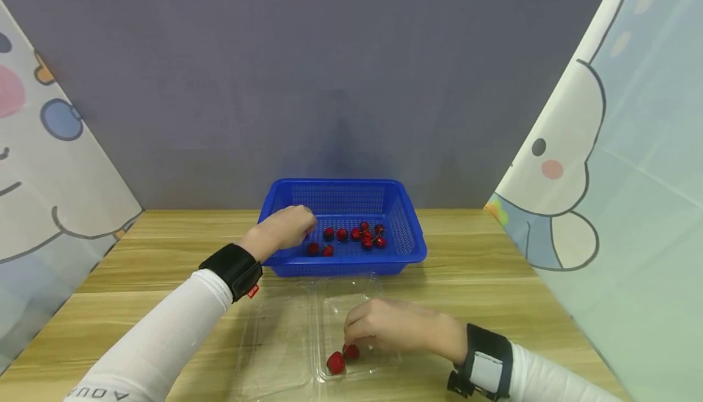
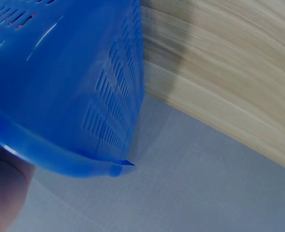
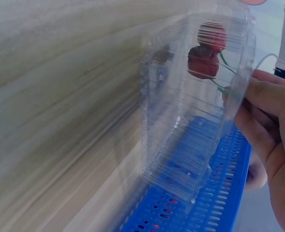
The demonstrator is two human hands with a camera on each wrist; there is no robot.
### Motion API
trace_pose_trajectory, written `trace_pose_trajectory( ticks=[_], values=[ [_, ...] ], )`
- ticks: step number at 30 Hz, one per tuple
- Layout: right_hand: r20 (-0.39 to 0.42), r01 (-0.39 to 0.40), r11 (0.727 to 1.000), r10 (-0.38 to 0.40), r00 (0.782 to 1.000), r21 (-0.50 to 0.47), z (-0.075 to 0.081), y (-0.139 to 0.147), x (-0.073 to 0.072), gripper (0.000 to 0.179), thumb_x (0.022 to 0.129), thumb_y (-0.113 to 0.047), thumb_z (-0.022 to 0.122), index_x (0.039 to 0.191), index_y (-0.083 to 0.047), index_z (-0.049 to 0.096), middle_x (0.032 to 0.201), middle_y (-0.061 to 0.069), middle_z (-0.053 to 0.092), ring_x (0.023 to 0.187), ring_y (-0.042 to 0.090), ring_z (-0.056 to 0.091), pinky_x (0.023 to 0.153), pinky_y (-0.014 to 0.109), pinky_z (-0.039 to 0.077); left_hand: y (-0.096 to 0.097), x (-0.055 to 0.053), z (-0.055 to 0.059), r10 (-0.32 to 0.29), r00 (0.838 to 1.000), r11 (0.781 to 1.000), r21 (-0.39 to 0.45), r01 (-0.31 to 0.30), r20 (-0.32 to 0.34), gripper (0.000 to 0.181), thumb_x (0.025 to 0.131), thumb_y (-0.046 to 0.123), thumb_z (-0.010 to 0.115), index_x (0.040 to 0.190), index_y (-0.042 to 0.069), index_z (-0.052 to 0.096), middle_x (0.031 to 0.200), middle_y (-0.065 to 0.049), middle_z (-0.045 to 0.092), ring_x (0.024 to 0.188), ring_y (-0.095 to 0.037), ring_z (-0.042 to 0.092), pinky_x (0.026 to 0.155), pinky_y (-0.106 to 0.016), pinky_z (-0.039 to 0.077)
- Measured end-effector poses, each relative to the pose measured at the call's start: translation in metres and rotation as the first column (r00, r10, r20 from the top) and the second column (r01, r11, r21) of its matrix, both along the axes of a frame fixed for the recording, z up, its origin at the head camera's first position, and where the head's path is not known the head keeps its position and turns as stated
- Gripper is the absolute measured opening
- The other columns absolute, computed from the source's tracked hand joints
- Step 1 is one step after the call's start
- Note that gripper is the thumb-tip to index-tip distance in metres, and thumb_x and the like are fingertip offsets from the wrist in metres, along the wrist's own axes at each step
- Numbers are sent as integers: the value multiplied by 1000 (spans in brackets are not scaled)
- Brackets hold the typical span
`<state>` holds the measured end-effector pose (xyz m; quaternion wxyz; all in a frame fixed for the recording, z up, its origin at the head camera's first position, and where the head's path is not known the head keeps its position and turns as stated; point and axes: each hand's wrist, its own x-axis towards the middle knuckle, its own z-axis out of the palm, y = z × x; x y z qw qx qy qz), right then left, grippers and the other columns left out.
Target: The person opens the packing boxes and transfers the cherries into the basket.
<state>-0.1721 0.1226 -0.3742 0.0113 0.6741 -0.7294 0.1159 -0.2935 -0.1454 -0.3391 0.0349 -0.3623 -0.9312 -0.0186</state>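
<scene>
My left hand (image 1: pixel 285 228) is over the left side of the blue basket (image 1: pixel 416 231), fingers bent down. Its fingertips are hidden, so I cannot tell whether they hold anything. In the left wrist view, part of this hand (image 2: pixel 7 188) shows beyond the basket's rim. Several dark red cherries (image 1: pixel 367 243) lie in the basket. My right hand (image 1: pixel 395 326) is over the clear plastic clamshell box (image 1: pixel 332 310), pinching a green cherry stem (image 3: pixel 219 86). Two red cherries (image 3: pixel 203 63) are at the box's near end, seen through its wall in the right wrist view.
The clamshell's flat lid (image 1: pixel 277 341) lies folded out to the left on the wooden table (image 1: pixel 467 268). Behind the basket stands a grey panel (image 1: pixel 340 85). Cartoon-printed sheets (image 1: pixel 555 164) flank the table.
</scene>
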Motion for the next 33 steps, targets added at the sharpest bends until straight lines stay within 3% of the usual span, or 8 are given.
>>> trace_pose_trajectory(
  ticks=[5, 13, 24, 33],
  values=[
    [18, -14, 999, 14, 1000, -35, 3, 2, -2, 18, 88, 1, 78, 102, -10, 76, 101, -5, 71, 98, -3, 63, 90, 5, 43, -2, 1, -3, -9, 1000, 1000, 5, 9, -13, 35, 92, -8, 65, 71, 15, 50, 72, 3, 45, 67, -13, 38, 61, -29, 36],
    [9, -17, 998, 18, 1000, -68, 6, 2, -4, 15, 90, 0, 77, 101, -10, 76, 99, -4, 72, 95, -4, 64, 88, 5, 44, -5, 5, -5, -5, 999, 1000, 11, 6, -40, 36, 93, -6, 62, 70, 16, 45, 70, 4, 36, 65, -13, 33, 59, -29, 31],
    [82, 39, 991, -29, 996, -127, 18, 14, -13, 14, 93, 1, 73, 102, -9, 75, 102, -4, 72, 96, -2, 64, 87, 9, 48, -6, 18, 2, 0, 1000, 999, 47, 1, -23, 28, 99, 8, 65, 76, 17, 52, 74, 3, 47, 64, -12, 42, 58, -29, 37],
    [33, 41, 967, -34, 999, -250, 39, 24, -31, 16, 86, 7, 78, 97, -5, 75, 96, 1, 73, 90, 6, 68, 82, 12, 52, -5, 35, 5, -44, 997, 996, 78, 49, -65, 14, 97, 11, 70, 87, 17, 62, 82, 6, 55, 67, -9, 50, 59, -28, 47]
  ],
)
